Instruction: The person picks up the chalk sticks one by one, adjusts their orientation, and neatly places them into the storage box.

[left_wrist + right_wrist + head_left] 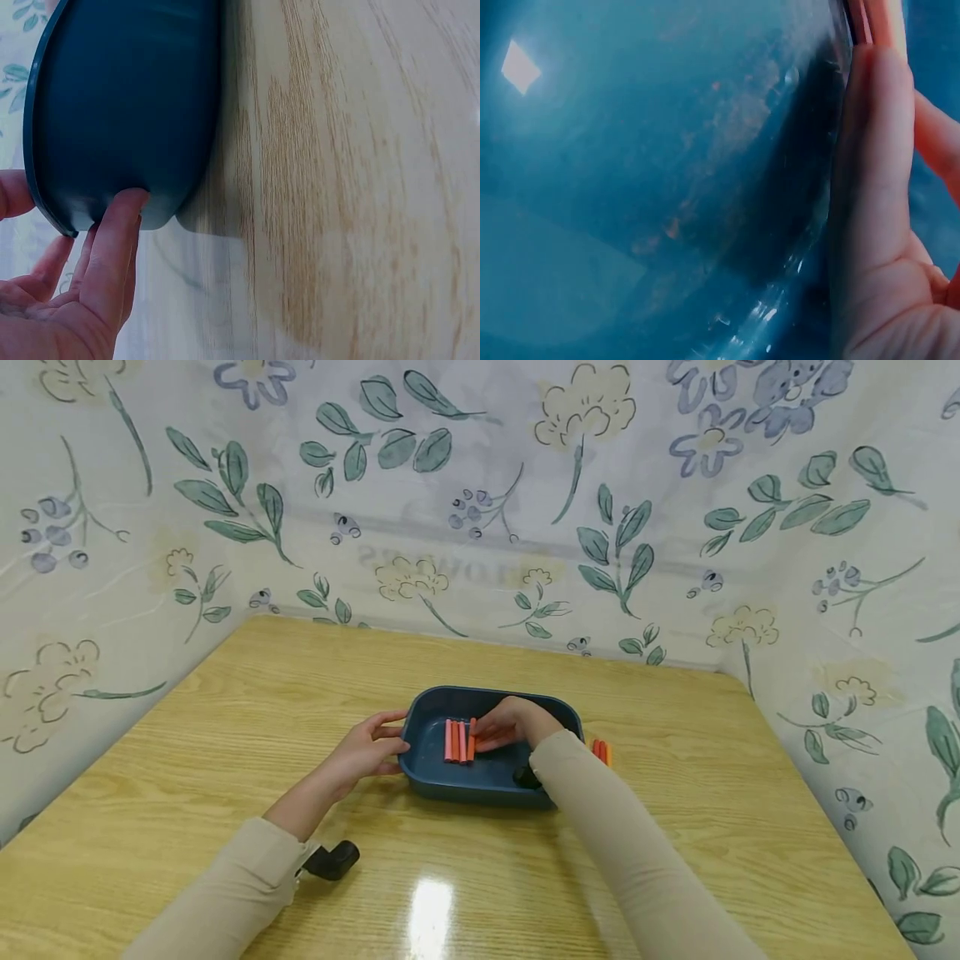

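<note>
A dark blue rectangular tub (480, 793) sits on the table, with a short row of pink and orange sticks (454, 742) lying side by side inside it. My right hand (517, 722) reaches into the tub and pinches the orange stick (472, 742) at the right end of this row. In the right wrist view, the fingers (877, 142) lie close to the tub's floor. At the tub's left end, my left hand (367, 747) touches the outer wall with extended, spread fingers. The left wrist view shows these fingertips (127, 199) against the wall.
Several red and orange sticks (602, 752) lie on the wooden table (300, 693) just right of the tub, partly hidden by the right sleeve. A floral cloth (480, 510) surrounds the table at the back and sides. Black wrist devices (333, 860) stick out from the sleeves.
</note>
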Tool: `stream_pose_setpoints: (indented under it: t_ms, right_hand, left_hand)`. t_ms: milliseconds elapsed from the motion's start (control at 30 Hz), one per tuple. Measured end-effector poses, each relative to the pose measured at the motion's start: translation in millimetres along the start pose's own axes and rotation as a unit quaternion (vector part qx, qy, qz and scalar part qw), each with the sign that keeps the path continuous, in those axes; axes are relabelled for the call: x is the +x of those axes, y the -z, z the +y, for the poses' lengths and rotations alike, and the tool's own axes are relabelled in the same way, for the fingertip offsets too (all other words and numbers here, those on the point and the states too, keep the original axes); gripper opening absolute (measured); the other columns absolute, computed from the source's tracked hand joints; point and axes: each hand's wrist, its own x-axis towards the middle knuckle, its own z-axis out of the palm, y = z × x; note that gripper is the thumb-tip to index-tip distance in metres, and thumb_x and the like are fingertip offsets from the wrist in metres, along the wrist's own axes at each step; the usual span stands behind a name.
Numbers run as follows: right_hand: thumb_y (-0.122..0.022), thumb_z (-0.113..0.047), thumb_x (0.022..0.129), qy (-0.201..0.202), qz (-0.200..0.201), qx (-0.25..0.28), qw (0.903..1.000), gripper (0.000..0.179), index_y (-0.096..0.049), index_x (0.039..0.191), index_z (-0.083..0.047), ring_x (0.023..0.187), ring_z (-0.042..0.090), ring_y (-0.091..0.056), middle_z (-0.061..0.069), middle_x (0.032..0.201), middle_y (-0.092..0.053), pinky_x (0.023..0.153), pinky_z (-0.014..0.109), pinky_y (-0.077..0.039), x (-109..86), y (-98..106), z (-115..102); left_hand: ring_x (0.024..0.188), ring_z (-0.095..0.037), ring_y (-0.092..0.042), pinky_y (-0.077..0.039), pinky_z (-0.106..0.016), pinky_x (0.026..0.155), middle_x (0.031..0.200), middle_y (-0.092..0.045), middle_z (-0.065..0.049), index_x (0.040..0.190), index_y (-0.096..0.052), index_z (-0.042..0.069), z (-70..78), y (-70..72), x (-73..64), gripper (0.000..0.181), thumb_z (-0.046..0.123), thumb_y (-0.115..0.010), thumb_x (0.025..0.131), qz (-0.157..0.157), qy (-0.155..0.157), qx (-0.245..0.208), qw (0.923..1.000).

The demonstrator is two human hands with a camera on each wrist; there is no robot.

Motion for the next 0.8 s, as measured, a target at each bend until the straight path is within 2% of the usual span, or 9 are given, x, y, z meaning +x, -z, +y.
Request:
stream_pose_setpoints:
  t_ms: [367, 600, 800]
  right_hand:
    - [-0.063, 0.003, 0.085, 0.012, 0.009, -0.007, 0.9999, 0.021, -0.065, 0.105, 0.009, 0.069, 0.022, -0.066, 0.018, 0.091, -0.066, 0.069, 0.029, -0.055, -5.2, 4, -4]
    - [-0.063, 0.001, 0.086, 0.063, -0.007, 0.035, 0.9973, 0.027, -0.060, 0.112, 0.009, 0.077, 0.024, -0.066, 0.018, 0.096, -0.064, 0.077, 0.033, -0.054, -20.5, 5, -13]
    - [-0.064, -0.002, 0.086, 0.095, -0.015, 0.054, 0.9939, 0.025, -0.060, 0.109, 0.008, 0.075, 0.023, -0.066, 0.018, 0.090, -0.066, 0.082, 0.036, -0.052, -35.7, 5, -18]
  left_hand:
    - [0.106, -0.035, -0.056, -0.053, -0.040, 0.079, 0.135, -0.036, -0.029, 0.143, -0.027, 0.001, 0.2, -1.4, 1.4, 0.055, 0.002, -0.048, 0.092, 0.003, 0.000, 0.007, 1.0000]
    - [0.104, -0.035, -0.057, -0.053, -0.040, 0.079, 0.135, -0.036, -0.029, 0.143, -0.028, 0.001, 0.6, -1.8, 1.7, 0.056, 0.002, -0.049, 0.092, 0.002, 0.000, 0.005, 1.0000]
    - [0.102, -0.032, -0.058, -0.054, -0.038, 0.078, 0.136, -0.035, -0.030, 0.143, -0.027, 0.000, 0.4, -2.5, 0.9, 0.057, 0.002, -0.050, 0.091, 0.002, 0.000, 0.000, 1.0000]
